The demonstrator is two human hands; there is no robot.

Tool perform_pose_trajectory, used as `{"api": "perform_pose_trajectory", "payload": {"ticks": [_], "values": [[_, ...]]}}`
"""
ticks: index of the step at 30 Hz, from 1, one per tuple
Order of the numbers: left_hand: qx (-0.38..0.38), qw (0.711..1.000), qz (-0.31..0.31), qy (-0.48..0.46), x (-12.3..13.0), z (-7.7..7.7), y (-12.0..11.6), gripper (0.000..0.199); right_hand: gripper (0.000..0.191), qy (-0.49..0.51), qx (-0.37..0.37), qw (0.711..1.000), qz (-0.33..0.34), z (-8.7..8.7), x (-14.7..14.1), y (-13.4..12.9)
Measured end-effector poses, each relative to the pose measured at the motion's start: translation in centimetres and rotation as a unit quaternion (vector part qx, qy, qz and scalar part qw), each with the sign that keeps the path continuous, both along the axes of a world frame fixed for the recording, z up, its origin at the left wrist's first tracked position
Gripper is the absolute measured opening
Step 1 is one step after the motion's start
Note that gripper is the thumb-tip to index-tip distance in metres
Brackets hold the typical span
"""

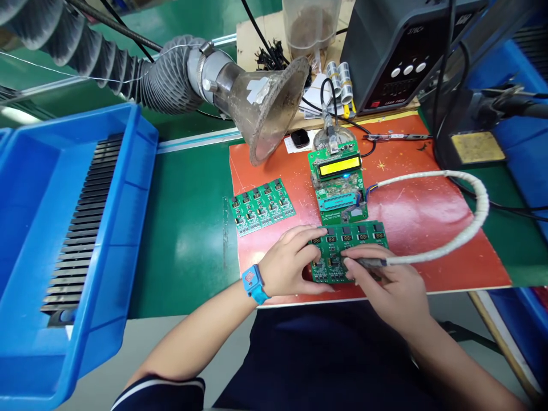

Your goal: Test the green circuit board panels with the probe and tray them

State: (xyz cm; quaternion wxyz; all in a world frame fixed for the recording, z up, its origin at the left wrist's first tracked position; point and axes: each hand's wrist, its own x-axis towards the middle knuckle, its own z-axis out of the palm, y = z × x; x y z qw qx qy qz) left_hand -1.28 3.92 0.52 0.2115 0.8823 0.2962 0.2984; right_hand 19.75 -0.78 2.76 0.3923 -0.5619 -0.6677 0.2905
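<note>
A green circuit board panel [351, 242] with rows of small two-digit displays lies on the red mat in front of me. My left hand [287, 264], a blue watch on its wrist, grips the panel's left end, index finger at the top edge and thumb near the bottom edge. In my right hand [398, 291] is a dark probe [371, 262], pinched with its tip end at the middle of the panel; the fingers hide the contact point. A white wrapped cable [482, 205] loops from the probe to a programmer board [315, 177] with a lit yellow screen.
Another circuit board panel [262, 206] lies to the left on the red mat [454, 228]. Above it hangs a fume extraction hood [272, 108]. A blue bin [141, 148] holding a black slotted rack [85, 222] stands left. A soldering station [398, 63] sits back right.
</note>
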Motion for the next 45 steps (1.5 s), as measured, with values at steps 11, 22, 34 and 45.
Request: {"api": "perform_pose_trajectory", "payload": {"ticks": [11,22,34,45], "values": [[-0.018,1.0,-0.006,0.002,0.1,-0.1,0.1,0.046,0.01,0.004,-0.013,1.0,-0.009,0.2,0.0,-0.1],[-0.031,0.999,-0.006,-0.003,0.0,-0.1,0.1,0.045,0.01,-0.012,-0.026,0.999,-0.022,0.6,-0.1,-0.3],[-0.009,1.0,-0.003,-0.016,0.1,-0.1,0.0,0.042,0.007,0.0,0.041,0.999,-0.01,0.1,-2.4,-0.6],[0.001,1.0,-0.004,-0.016,0.1,-0.2,0.0,0.043,0.008,-0.026,0.047,0.999,-0.006,0.1,-2.4,-0.4]]}}
